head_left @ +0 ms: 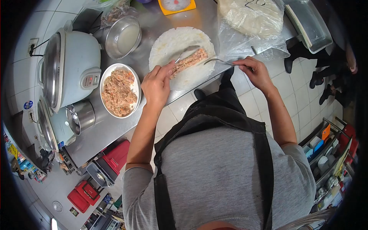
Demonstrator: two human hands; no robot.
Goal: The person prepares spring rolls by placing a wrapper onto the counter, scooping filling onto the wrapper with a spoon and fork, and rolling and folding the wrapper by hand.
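Gripping a metal utensil in each hand, you work over a strip of minced filling [190, 61] on a thin, pale round sheet [163, 48], which lies flat on the steel desk [96, 142], close to its front edge. Your left hand [156, 86] is closed around the handle of one utensil [191, 47], fingers at the near-left end of the strip, and the head of that utensil rests along the strip's far side. Your right hand [256, 73] pinches the other, a fork or spoon [222, 61]; you cannot tell which from here. Its curved head is beside the strip's right end.

To shape the strip well, press from both long sides at once with light, even force, so that it comes out straight and equally thick along its length. Angle the utensil heads low and use their rounded backs: the sheet looks thin, and a steep tip could tear it. Tuck loose crumbs inward at the ends, leaving the bare margin clean. Mind the front edge too, since a hard pull toward you could drag the sheet over it.

To your left, more of the mixture [117, 92] sits in the white oval dish [138, 89], beside a metal bowl [108, 42] of pale contents.
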